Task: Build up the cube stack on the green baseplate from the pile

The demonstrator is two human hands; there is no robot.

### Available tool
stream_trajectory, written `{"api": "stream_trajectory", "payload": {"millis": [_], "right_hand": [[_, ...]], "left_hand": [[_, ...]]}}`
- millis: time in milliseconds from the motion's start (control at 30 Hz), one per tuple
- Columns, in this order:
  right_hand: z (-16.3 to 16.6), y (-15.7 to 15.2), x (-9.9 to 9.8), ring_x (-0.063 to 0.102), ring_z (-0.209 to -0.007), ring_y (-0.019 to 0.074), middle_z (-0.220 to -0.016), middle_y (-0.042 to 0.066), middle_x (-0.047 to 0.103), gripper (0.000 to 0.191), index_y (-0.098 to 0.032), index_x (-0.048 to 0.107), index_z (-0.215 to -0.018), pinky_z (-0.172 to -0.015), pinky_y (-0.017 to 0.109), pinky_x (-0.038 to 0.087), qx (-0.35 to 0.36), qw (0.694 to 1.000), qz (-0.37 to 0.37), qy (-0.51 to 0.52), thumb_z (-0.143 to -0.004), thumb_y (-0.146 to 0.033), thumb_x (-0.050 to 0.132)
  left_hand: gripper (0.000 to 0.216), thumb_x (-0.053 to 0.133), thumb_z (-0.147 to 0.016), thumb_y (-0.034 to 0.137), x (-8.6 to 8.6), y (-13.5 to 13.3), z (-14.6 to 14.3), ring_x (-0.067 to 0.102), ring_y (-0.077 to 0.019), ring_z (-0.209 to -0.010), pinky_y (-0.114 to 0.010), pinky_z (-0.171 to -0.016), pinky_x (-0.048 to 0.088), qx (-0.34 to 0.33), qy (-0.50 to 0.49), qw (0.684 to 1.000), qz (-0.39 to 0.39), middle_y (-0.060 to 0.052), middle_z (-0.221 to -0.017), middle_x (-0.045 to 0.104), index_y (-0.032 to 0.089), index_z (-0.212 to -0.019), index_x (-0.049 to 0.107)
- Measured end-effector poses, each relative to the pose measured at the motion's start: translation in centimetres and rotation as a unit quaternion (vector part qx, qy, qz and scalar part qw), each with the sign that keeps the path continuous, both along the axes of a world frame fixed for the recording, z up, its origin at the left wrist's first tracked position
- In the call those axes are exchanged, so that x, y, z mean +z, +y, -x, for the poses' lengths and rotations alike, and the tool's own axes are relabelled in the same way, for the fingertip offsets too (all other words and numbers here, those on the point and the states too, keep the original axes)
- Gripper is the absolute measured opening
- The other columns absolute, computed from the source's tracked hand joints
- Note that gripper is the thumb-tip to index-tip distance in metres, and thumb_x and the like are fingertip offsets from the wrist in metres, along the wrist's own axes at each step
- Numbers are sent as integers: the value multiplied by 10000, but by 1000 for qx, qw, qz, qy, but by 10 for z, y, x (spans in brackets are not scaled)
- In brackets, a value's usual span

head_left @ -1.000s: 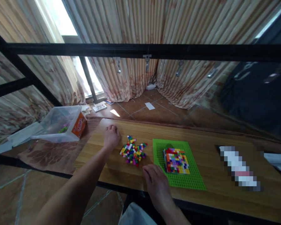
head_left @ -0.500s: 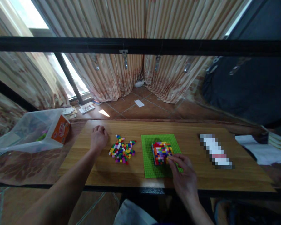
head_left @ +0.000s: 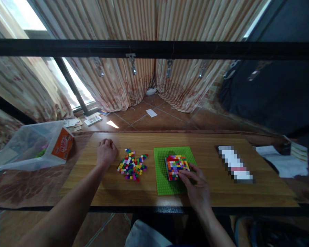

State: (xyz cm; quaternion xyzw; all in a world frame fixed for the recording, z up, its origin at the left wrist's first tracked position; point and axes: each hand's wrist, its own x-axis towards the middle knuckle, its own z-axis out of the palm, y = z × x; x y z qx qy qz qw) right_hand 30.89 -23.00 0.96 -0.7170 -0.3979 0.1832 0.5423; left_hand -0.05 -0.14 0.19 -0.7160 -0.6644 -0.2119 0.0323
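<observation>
- Curtains (head_left: pixel 134 24): beige, ribbed folds with a reddish print, across the whole back. One black metal bar (head_left: pixel 154 48) runs level in front of them.
- One surface (head_left: pixel 113 192): rectangular wood-grain board, matte, with a dark front edge.
- One clear plastic bin (head_left: pixel 28 144): lies tipped on its side, off the left end of the surface. It has one orange label (head_left: pixel 63 146) on the end nearest me.
- One green baseplate (head_left: pixel 161 178): square, flat, studded plastic, lying mid-surface.
- My two hands, both bare.
- Left hand (head_left: pixel 106 152): fingers curled in a loose fist, knuckles up. It rests on the surface just left of the loose bricks, with nothing visible in it.
- Right hand (head_left: pixel 197 187): thumb and fingertips closed on the near right corner of the brick block. The palm is over the baseplate's near right part.
- One pile of loose bricks (head_left: pixel 132 166): tiny plastic cubes in yellow, red, green, blue, pink and white. They are too many and too small to count. The pile sits between my left hand and the baseplate, touching neither.
- One brick block (head_left: pixel 176 164): a squarish stack several layers deep, standing on the baseplate's middle. Its top is a studded mosaic of red, orange, yellow, purple, white and green, and its sides show coloured bands.
</observation>
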Motion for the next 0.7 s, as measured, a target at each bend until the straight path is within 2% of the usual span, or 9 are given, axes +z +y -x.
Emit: {"api": "stream_trajectory", "payload": {"millis": [133, 400, 700], "right_hand": [[-3, 6, 2, 564, -1148, 270, -1172, 76, 631, 270, -264, 769, -825, -1017, 463, 404, -1, 999, -2, 48, -702, -503, 746], [-8, 7, 0, 600, -1097, 256, -1148, 67, 677, 399, -240, 700, -1032, -1014, 457, 415, 22, 993, 35, 108, -703, -461, 748], [-7, 9, -3, 632, -1010, 249, -1084, 66, 710, 422, -224, 696, -1014, -910, 412, 478, 13, 992, 32, 120, -672, -465, 753]], "left_hand": [[276, 400, -864, 228, 0, 0, 0, 544, -306, -1092, -432, -990, 425, 1, -2, 1000, 5, -148, -1078, 638, 162, -980, 641], [260, 397, -870, 242, 0, 0, 0, 535, -310, -1089, -425, -986, 425, 6, -6, 1000, 11, -143, -1085, 636, 172, -953, 634], [248, 402, -866, 240, 1, -1, -1, 531, -310, -1098, -437, -993, 418, 7, -12, 1000, 15, -142, -1102, 625, 183, -946, 629]]}}
